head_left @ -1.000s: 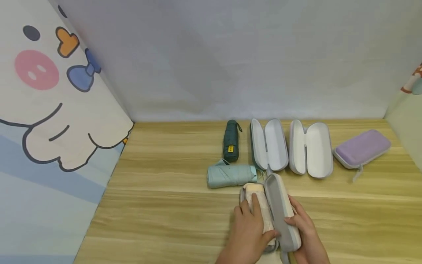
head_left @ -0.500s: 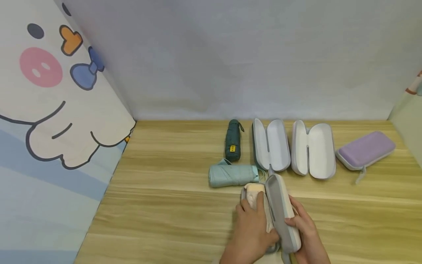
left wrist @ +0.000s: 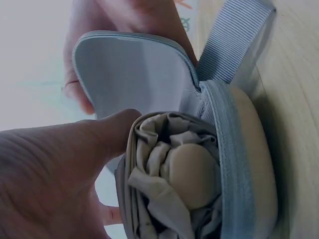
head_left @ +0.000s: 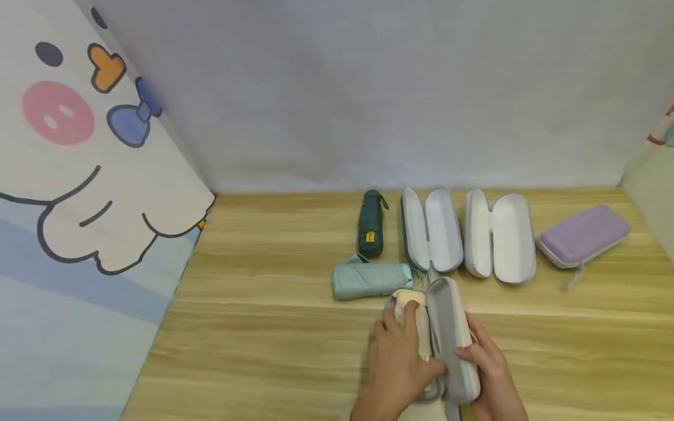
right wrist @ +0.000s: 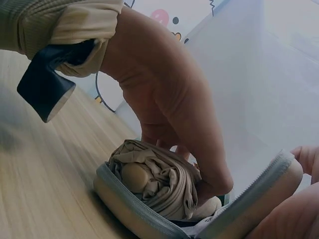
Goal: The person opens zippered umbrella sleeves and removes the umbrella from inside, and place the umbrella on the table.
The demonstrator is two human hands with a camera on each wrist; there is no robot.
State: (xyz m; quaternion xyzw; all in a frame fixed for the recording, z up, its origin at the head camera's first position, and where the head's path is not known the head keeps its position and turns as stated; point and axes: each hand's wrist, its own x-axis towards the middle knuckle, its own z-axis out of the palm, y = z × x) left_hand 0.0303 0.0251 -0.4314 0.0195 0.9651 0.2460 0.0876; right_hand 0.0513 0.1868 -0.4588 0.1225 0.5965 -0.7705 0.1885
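On the wooden table (head_left: 263, 333), the left hand (head_left: 396, 356) grasps a folded beige umbrella (left wrist: 187, 174) lying in an open case (left wrist: 251, 164), whose raised lid (head_left: 454, 351) the right hand (head_left: 495, 368) grips.

The left hand (head_left: 395, 359) arches over the left half of the cream case (head_left: 447, 339), sloping down from the wrist (head_left: 371, 403), fingers bent in a grasp, thumb between the halves. The right hand (head_left: 492, 374) grips the right half from outside.
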